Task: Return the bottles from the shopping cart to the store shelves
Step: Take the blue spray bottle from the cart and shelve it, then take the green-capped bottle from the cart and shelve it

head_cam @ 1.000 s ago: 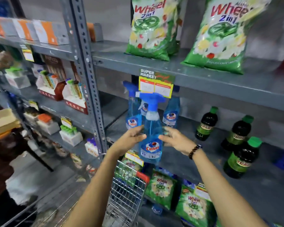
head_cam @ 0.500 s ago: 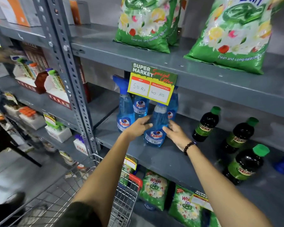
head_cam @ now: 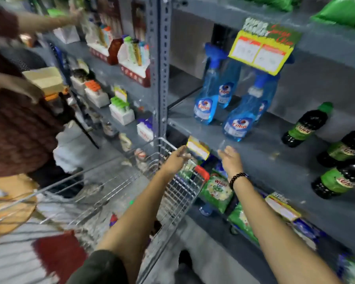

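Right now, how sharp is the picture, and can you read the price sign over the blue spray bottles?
Head view: motion blur smears most of the frame, worst at the left edge and on the shopping cart; the price sign is unreadable; the nearest spray bottle label is just legible; wide-angle distortion tilts the shelf.

Person, head-camera view: two bare forearms, no sleeves below the elbow. Left hand: no rings or watch visible. Right hand: black beaded bracelet at the wrist. Dark short sleeve at the left upper arm. Detail softened by motion blur.
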